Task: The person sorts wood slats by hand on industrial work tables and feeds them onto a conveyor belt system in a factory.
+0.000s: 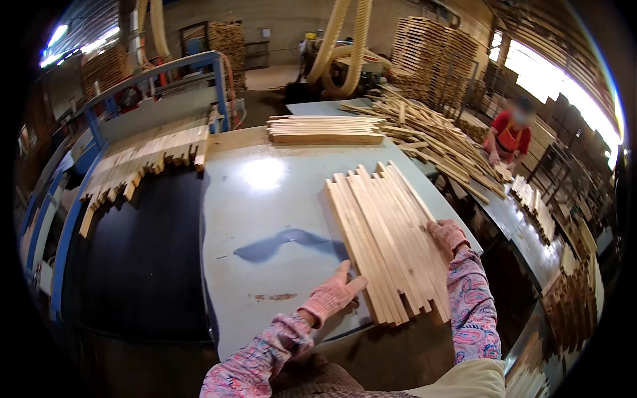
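Note:
A row of pale wooden strips lies side by side on the grey-green tabletop, its near ends uneven and jutting past the front edge. At its left side is my left hand in a pink knitted glove, thumb and fingers stretched out and apart by the outermost strip. Whether those fingertips touch the wood is hard to tell. My right hand, gloved alike, has its fingers bent over the right edge of the row and grips it there. Both forearms wear patterned pink and purple sleeves.
A small strip stack sits at the table's far edge. Left, more strips lie on a black conveyor belt with a blue frame. Loose sticks pile up behind. At right, a person in red works by another table.

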`<state>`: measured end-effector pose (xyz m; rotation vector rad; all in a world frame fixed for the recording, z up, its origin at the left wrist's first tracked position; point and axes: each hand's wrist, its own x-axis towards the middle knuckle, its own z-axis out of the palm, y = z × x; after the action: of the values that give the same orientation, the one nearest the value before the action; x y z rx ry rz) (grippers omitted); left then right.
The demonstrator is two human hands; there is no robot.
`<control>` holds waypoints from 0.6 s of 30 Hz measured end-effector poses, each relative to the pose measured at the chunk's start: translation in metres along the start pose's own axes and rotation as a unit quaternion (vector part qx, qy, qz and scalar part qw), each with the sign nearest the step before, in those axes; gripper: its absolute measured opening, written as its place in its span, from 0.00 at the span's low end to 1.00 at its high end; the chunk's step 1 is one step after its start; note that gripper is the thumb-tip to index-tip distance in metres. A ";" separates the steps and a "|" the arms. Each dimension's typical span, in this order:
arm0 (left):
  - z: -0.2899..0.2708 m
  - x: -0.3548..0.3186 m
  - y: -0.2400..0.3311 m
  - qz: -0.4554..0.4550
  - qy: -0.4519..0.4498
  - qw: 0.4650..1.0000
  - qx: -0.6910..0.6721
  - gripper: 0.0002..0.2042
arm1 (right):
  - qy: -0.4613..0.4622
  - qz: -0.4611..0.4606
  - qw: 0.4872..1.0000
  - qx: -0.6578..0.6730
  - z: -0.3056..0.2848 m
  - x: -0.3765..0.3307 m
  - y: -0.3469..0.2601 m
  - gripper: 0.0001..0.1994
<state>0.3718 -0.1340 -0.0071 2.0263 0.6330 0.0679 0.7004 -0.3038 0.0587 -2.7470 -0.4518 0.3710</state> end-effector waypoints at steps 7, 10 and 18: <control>-0.042 -0.032 -0.030 -0.007 0.018 1.000 -0.005 0.45 | -0.040 -0.127 0.985 0.113 0.045 -0.036 -0.003 0.22; -0.058 -0.067 -0.073 -0.002 0.037 0.999 -0.015 0.43 | -0.026 -0.216 0.967 0.132 0.077 -0.049 -0.018 0.22; -0.158 -0.117 -0.061 -0.064 0.179 0.930 0.315 0.40 | 0.083 -0.247 0.958 -0.119 0.137 -0.096 -0.150 0.31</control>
<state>0.1983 -0.0386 0.0494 2.6108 1.1268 0.1796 0.5311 -0.1653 0.0067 -2.7221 -1.1657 -0.0454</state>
